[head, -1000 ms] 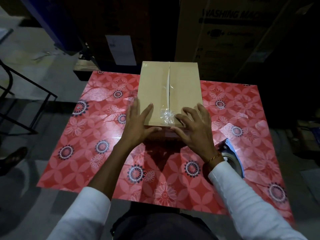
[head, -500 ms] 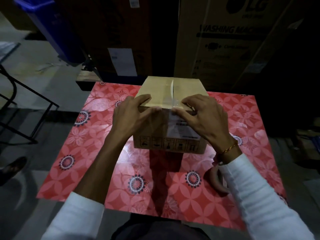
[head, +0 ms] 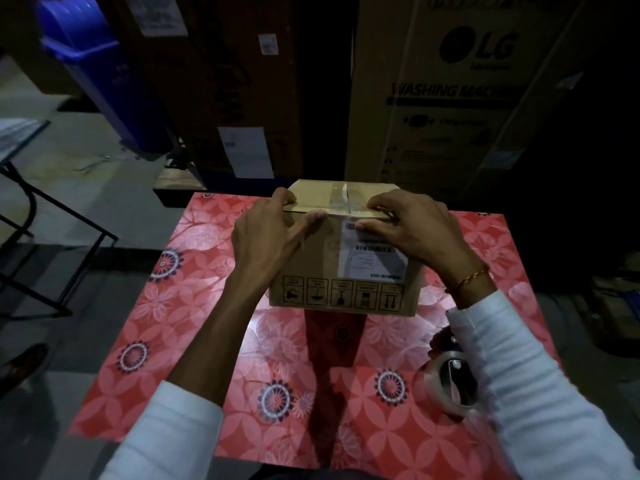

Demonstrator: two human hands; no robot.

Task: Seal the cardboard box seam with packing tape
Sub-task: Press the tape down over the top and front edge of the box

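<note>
A small brown cardboard box [head: 318,268] stands on the red flowered table [head: 194,323], its near side showing a white label and handling symbols. Clear tape [head: 341,199] runs along the top seam and over the near edge. My left hand [head: 266,237] grips the box's top left near corner, thumb pressed on the front face. My right hand [head: 412,230] holds the top right near edge, thumb flat on the tape end over the label. A tape dispenser with a clear roll [head: 446,382] lies on the table under my right sleeve.
Large cardboard cartons [head: 446,91] stand right behind the table, one printed as a washing machine. A blue bin [head: 100,74] leans at the back left. A black metal frame [head: 41,237] is on the floor to the left, and a shoe [head: 20,365] shows at the left edge.
The view has tilted so the box's near side faces me. Both hands went from lying flat on the box top to gripping its near top edge, thumbs pressing the tape down the front.
</note>
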